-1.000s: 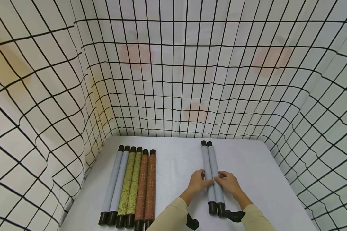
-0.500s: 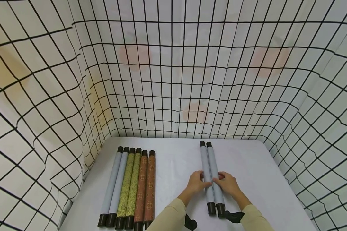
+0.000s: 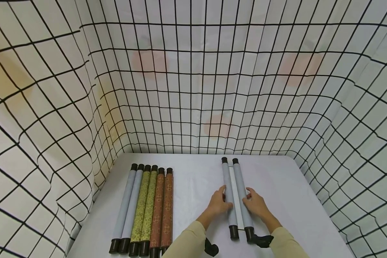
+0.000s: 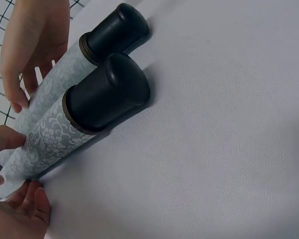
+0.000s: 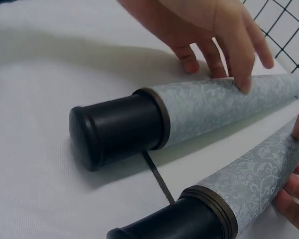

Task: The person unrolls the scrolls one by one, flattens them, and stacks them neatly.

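A pale blue-grey patterned scroll lies partly unrolled on the table, its left roller (image 3: pixel 227 179) and right roller (image 3: pixel 239 179) apart with a narrow white strip (image 3: pixel 235 190) between them. Black caps end both rollers. My left hand (image 3: pixel 216 204) holds the left roller, thumb on top and fingers reaching beneath its outer side, as the left wrist view shows. On the right roller, my right hand (image 3: pixel 257 205) rests its thumb (image 5: pixel 243 82) on top, the other fingers behind the outer side. A thin dark edge (image 5: pixel 158 177) spans the gap near the caps.
At the left lies a row of rolled scrolls: two blue-grey (image 3: pixel 129 204), two yellow-green (image 3: pixel 145 204) and two rust-brown (image 3: pixel 162 208). A black grid net (image 3: pixel 193 89) stands in front of pale walls around the white table (image 3: pixel 196 168).
The two rollers, close together before, have spread apart. The right one has shifted right and the left one slightly left, exposing the white strip; both hands have moved with them.
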A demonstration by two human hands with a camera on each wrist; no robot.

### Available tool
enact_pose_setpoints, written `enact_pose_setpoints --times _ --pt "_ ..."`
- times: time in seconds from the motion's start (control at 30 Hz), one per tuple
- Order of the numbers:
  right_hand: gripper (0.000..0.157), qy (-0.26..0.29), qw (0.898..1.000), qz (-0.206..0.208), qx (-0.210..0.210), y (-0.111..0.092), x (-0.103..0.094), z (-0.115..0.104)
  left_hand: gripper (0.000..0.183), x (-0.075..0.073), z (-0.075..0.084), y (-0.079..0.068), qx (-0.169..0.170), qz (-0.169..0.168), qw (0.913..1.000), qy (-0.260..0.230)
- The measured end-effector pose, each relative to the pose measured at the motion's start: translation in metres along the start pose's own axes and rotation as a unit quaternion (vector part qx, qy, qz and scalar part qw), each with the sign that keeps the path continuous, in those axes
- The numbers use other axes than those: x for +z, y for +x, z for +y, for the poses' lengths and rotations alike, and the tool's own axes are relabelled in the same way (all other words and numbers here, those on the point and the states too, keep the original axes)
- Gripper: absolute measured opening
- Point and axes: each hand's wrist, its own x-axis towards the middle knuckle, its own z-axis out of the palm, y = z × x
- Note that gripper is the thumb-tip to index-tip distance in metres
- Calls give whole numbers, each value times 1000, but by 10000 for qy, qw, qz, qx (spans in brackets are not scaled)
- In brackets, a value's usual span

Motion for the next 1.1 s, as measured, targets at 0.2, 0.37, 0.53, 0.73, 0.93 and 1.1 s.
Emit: enact_pose_setpoints --times 0.2,0.37,0.53,0.73,0.93,1.1 --pt "58 -192 9998 25 -84 3 2 3 75 -1 1 0 34 -32 9999 134" --pt "53 -463 9984 123 -317 2 2 2 71 -2 -1 -1 -32 44 9995 311" --pt "67 -654 9971 146 -373 -1 0 2 74 0 -3 -1 84 35 9982 601" --pt "64 -555 9975 322 -303 -3 -3 5 84 1 -6 -1 51 97 9981 614" --pt "60 -308 9986 394 -150 -4 -6 6 78 -5 -9 -1 178 134 9988 446" --pt "56 -129 9995 294 20 -6 -10 8 73 -8 -11 -2 239 119 9994 228"
